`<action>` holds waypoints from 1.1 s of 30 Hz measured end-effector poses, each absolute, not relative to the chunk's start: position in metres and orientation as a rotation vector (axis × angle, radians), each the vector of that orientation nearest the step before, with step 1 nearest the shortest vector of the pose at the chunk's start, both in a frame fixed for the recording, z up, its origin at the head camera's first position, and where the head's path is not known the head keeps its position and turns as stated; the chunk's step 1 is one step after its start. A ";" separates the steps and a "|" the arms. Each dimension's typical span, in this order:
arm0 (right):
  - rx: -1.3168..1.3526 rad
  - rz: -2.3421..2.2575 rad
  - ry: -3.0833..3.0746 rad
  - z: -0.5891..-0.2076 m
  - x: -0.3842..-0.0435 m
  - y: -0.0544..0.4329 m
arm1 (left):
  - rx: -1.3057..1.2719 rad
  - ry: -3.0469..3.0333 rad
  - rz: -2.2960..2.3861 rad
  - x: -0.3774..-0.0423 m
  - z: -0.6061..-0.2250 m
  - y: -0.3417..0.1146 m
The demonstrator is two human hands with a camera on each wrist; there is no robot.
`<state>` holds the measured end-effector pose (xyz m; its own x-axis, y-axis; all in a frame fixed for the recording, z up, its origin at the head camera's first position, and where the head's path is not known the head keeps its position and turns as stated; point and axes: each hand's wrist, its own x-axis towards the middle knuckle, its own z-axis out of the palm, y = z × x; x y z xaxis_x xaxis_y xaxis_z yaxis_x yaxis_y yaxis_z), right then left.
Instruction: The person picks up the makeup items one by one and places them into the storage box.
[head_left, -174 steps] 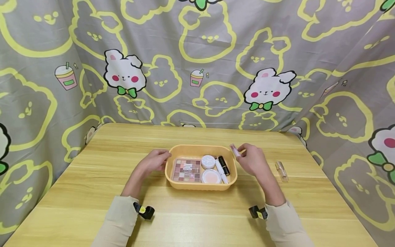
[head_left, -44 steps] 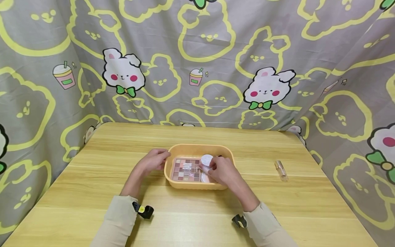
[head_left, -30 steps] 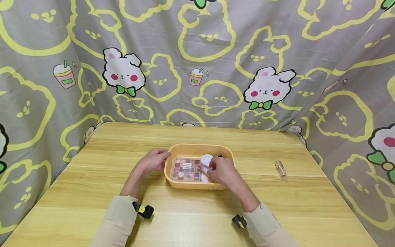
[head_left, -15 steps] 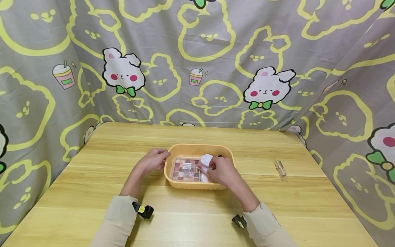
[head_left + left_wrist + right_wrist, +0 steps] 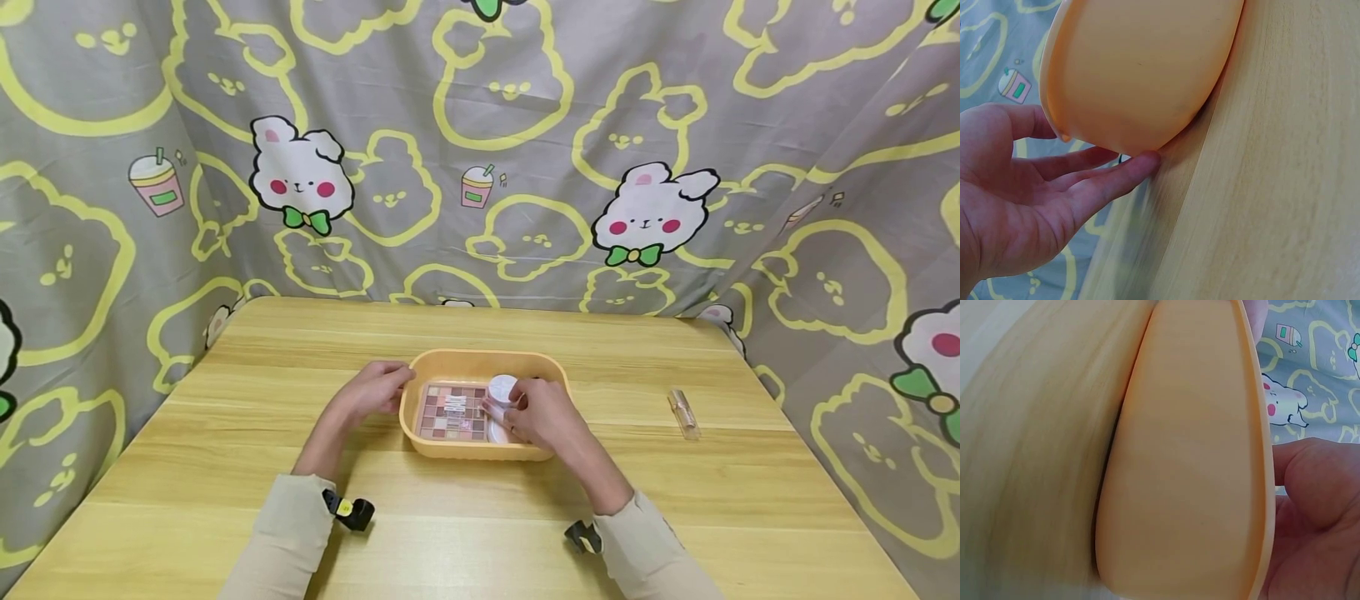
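Note:
An orange plastic basket [image 5: 480,452] sits mid-table in the head view. At its left end my left hand [image 5: 378,387] holds the edge; in the left wrist view, one digit passes behind the rim while other fingers [image 5: 1141,164] touch the outer wall. My right hand [image 5: 547,417] reaches into the basket's right half and pinches a pale pink lip gloss tube [image 5: 495,409], mostly covered by the fingers. Under and beside it lie a white round jar [image 5: 502,387] and a round compact [image 5: 496,432]. In the right wrist view, the basket wall hides the right fingertips.
An eyeshadow palette [image 5: 452,425] fills the basket's left half. To the right on the wooden table [image 5: 465,533] lies a clear and gold cosmetic tube [image 5: 683,414]. A patterned curtain [image 5: 405,83] surrounds the table's back and sides.
Since the oldest frame, my right hand has moved left and down into the basket with the lip gloss tube. Over the last second or so both hands stay nearly still.

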<state>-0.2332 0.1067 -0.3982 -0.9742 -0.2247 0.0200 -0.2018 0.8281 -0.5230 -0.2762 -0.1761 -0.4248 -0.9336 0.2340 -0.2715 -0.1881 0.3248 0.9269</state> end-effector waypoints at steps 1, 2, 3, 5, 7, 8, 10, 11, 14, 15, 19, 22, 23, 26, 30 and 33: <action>-0.342 -0.849 2.958 -0.398 -0.233 0.107 | 0.041 2.240 1.638 -0.276 -0.425 -0.176; -0.335 -0.857 2.956 -0.397 -0.233 0.107 | 0.041 2.242 1.635 -0.276 -0.424 -0.176; -0.332 -0.864 2.957 -0.396 -0.233 0.108 | 0.040 2.244 1.633 -0.276 -0.424 -0.176; -0.326 -0.874 2.962 -0.395 -0.233 0.108 | 0.036 2.245 1.633 -0.276 -0.424 -0.176; -0.321 -0.894 2.961 -0.393 -0.233 0.109 | 0.035 2.245 1.631 -0.276 -0.424 -0.176; -0.318 -0.900 2.964 -0.392 -0.233 0.110 | 0.035 2.246 1.631 -0.276 -0.424 -0.176; -0.317 -0.910 2.968 -0.391 -0.233 0.111 | 0.033 2.245 1.635 -0.276 -0.424 -0.176; -0.317 -0.915 2.974 -0.390 -0.233 0.112 | 0.034 2.246 1.636 -0.276 -0.424 -0.176; -0.304 -0.923 2.990 -0.388 -0.234 0.116 | 0.037 2.251 1.632 -0.276 -0.424 -0.176; -0.301 -0.927 2.995 -0.387 -0.234 0.117 | 0.038 2.250 1.633 -0.276 -0.423 -0.176; -0.282 -0.953 3.005 -0.386 -0.235 0.121 | 0.046 2.254 1.629 -0.276 -0.424 -0.176; -0.276 -0.972 3.010 -0.385 -0.236 0.124 | 0.052 2.250 1.633 -0.276 -0.424 -0.176; -0.276 -0.976 3.014 -0.384 -0.236 0.125 | 0.053 2.247 1.634 -0.276 -0.424 -0.176; -0.282 -0.981 3.025 -0.384 -0.237 0.127 | 0.054 2.242 1.639 -0.276 -0.424 -0.176; -0.288 -0.978 3.047 -0.382 -0.236 0.129 | 0.047 2.237 1.645 -0.276 -0.425 -0.176; -0.282 -0.976 3.060 -0.381 -0.237 0.130 | 0.039 2.237 1.645 -0.276 -0.425 -0.176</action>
<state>-0.2367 0.1305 -0.3814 -0.9813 -0.1406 0.1315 -0.1908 0.8019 -0.5662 -0.2761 -0.1762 -0.4247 -0.9340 0.2330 -0.2710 -0.1891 0.3212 0.9279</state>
